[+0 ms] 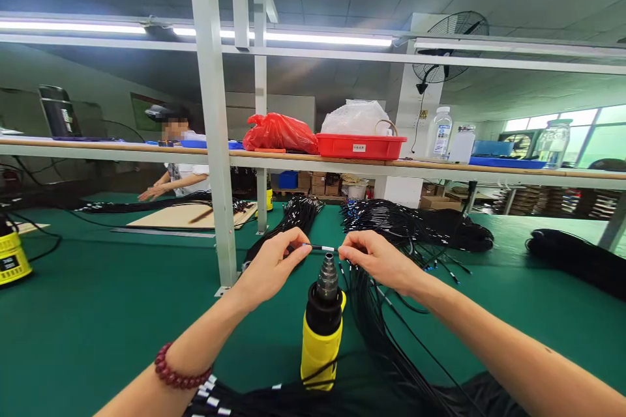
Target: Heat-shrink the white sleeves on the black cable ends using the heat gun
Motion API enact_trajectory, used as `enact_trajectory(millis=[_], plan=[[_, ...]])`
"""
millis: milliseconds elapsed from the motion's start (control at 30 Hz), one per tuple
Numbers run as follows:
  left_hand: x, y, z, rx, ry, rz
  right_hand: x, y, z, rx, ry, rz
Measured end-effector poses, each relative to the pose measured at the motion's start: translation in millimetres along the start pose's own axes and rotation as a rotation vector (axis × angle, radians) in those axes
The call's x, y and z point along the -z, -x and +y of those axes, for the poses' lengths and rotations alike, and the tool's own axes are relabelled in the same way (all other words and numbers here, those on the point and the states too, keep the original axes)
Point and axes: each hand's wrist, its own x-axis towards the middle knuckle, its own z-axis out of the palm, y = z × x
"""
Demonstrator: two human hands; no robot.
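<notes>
Co-worker (178, 166): sitting at 10 o'clock behind the post, both hands lying on the desk (98, 313) beside a board (180, 215).
Left hand (270, 265): reaching in from 7 o'clock, thumb and fingers pinching one end of the cable (319, 247); a red bead bracelet (177, 371) is sitting on the wrist.
Cable: being held level between both hands, just above the heat gun's nozzle (327, 273); its middle is wearing a pale sleeve.
Heat gun (320, 332): standing upright at 6 o'clock, yellow body, black collar, nozzle pointing up at the cable without touching it.
Right hand (374, 259): coming in from 4 o'clock, fingertips gripping the cable's other end.
Bundles (415, 225): black cables lying at 12 to 2 o'clock on the desk, with more trailing down to 5 o'clock under the right arm.
Shelf (313, 159): running across at 12 o'clock, carrying a red bag (278, 132), a red tray (360, 145) and bottles (443, 132).
</notes>
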Motion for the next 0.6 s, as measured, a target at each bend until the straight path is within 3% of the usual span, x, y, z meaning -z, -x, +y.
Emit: enact_trajectory(millis=[367, 500, 600], plan=[[-1.6, 0.4, 0.3, 0.0, -0.004, 0.002, 2.3, 4.8, 2.9, -0.031, -0.017, -0.065], [3.3, 4.6, -8.9, 0.031, -0.015, 0.002, 6.6, 0.0, 34.0, -0.15, -0.031, -0.001], [1.8, 17.1, -35.8, 0.093, -0.153, -0.116, 13.1, 0.5, 78.8, -0.304, 0.049, 0.001]])
